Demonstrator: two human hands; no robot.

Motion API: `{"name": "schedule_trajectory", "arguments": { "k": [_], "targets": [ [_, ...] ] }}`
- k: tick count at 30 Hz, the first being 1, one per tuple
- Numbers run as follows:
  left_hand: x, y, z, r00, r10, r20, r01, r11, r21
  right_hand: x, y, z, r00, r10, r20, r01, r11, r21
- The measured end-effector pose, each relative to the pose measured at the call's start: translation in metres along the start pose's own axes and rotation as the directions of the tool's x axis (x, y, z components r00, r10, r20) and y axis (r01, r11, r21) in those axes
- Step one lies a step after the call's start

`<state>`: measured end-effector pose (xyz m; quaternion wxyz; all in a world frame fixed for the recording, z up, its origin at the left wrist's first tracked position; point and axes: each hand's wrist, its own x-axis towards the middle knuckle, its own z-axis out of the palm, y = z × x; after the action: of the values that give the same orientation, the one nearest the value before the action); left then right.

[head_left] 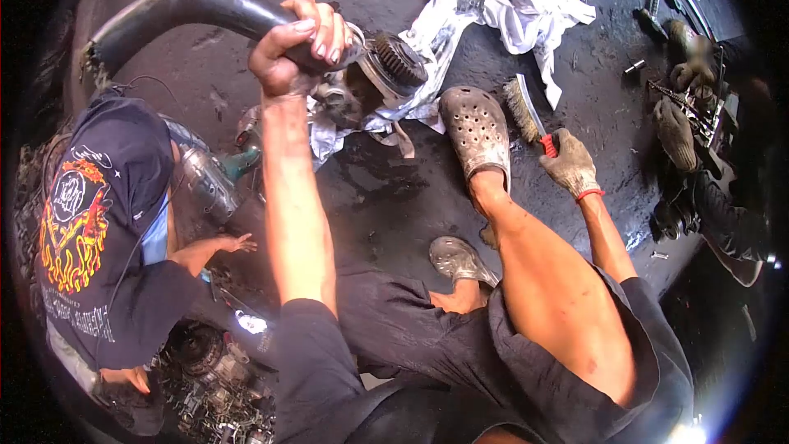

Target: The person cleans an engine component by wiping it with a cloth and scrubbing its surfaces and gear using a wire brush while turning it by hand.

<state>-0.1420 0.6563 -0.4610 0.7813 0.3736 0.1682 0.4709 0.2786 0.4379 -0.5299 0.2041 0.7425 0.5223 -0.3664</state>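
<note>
My left hand [297, 51], bare and raised, is wrapped round one end of a thick black curved hose [193, 6]. The hose arcs away to the left, and its far end looks dirty or frayed. Close behind that hand, a toothed gear [399, 62] on a greasy metal part lies by the white rags. In a knitted work glove, my right hand [569, 166] grips the red handle of a wire brush [523, 108]. The brush points up and left, its bristles facing my clog [477, 130], apart from the hose.
White rags [526, 0] lie crumpled on the dark, grimy floor. A person in a printed dark shirt [107, 222] crouches at left, one hand low. An engine part [214, 378] sits at lower left. At right, another person's gloved hands [675, 133] are beside metal parts.
</note>
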Motion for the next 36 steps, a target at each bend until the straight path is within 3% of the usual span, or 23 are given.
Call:
{"name": "schedule_trajectory", "arguments": {
  "k": [1,4,8,10,12,15,18,20,22,25,27,28,30,32,34,36],
  "targets": [
    [-0.003,-0.002,0.003,1.000,0.000,-0.031,0.000,1.000,0.016,0.000,0.009,0.006,0.994,-0.101,-0.028,0.102,0.994,0.030],
    [-0.008,-0.005,0.018,0.993,0.017,-0.117,-0.009,0.997,0.070,-0.007,0.021,0.000,0.960,-0.052,0.277,-0.103,0.849,0.519],
    [-0.014,-0.014,0.054,0.942,0.051,-0.332,-0.019,0.995,0.100,-0.053,0.020,-0.021,0.958,-0.059,0.279,-0.166,0.681,0.713],
    [-0.013,-0.018,0.070,0.846,0.105,-0.522,-0.036,0.989,0.141,-0.070,0.026,-0.026,0.961,-0.050,0.272,-0.163,0.691,0.704],
    [-0.017,-0.023,0.068,0.769,0.194,-0.609,-0.113,0.979,0.169,-0.082,0.015,-0.041,0.970,-0.036,0.242,-0.156,0.673,0.723],
    [-0.014,-0.019,0.073,0.490,0.288,-0.823,-0.180,0.957,0.228,-0.091,-0.005,-0.042,0.984,-0.116,0.133,-0.022,0.664,0.747],
    [-0.004,-0.019,0.064,0.385,0.271,-0.882,-0.262,0.949,0.177,-0.084,-0.041,-0.047,0.956,-0.292,-0.009,0.231,0.737,0.635],
    [0.003,-0.020,0.069,0.390,0.338,-0.857,-0.192,0.940,0.283,-0.076,-0.063,-0.050,0.869,-0.483,-0.108,0.473,0.747,0.466],
    [-0.008,-0.027,0.060,0.501,0.441,-0.745,-0.199,0.896,0.397,-0.064,-0.077,-0.048,0.836,-0.539,-0.101,0.525,0.734,0.430],
    [-0.041,-0.032,0.055,0.757,0.454,-0.469,-0.251,0.865,0.434,-0.049,-0.089,-0.056,0.759,-0.624,-0.184,0.630,0.635,0.447],
    [-0.050,-0.028,0.041,0.801,0.453,-0.392,-0.276,0.860,0.428,-0.032,-0.089,-0.057,0.700,-0.679,-0.219,0.696,0.583,0.418],
    [-0.054,-0.026,0.037,0.805,0.463,-0.372,-0.307,0.860,0.406,-0.017,-0.085,-0.047,0.620,-0.724,-0.303,0.781,0.528,0.335],
    [-0.055,-0.017,0.039,0.823,0.469,-0.322,-0.325,0.852,0.411,-0.010,-0.088,-0.058,0.561,-0.787,-0.256,0.803,0.443,0.400],
    [-0.054,0.005,0.062,0.762,0.533,-0.369,-0.396,0.833,0.385,-0.019,-0.096,-0.074,0.612,-0.782,-0.120,0.737,0.508,0.446],
    [-0.071,0.026,0.044,0.849,0.468,-0.246,-0.416,0.878,0.235,-0.033,-0.101,-0.090,0.659,-0.752,0.030,0.668,0.603,0.436],
    [-0.073,0.028,0.040,0.860,0.463,-0.216,-0.413,0.879,0.237,-0.042,-0.104,-0.101,0.700,-0.687,0.195,0.598,0.714,0.365]
  ]
}}
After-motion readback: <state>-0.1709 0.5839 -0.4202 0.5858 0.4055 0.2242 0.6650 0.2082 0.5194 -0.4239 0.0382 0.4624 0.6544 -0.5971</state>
